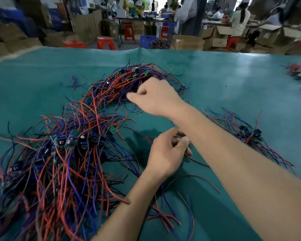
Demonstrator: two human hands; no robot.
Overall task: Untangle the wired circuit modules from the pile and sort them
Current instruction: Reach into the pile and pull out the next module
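Two hands are at work over a green table (233,75) strewn with red, blue and black wires. The right hand (155,96) is stretched forward to the far clump of the pile (129,80), its fingers curled down into the wires there, so that grip appears clamped on a bunch of strands, though the fingertips are hidden. The left hand (167,153) sits nearer the body, below and slightly right of the other, its fingers curled around a few thin wires at the bare patch of cloth; what exactly is pinched cannot be told. The bulk of the tangled modules (71,141) lies to the left of both hands, its wires running mostly toward the viewer, so the left hand is judged the nearer to it. A smaller sorted bundle (247,134) lies to the right, beyond the right forearm, wires fanned along a diagonal. Another heap (299,72) is seen at the far right edge. Behind the table, red stools (105,42), cardboard boxes (217,36) and seated workers are seen, blurred
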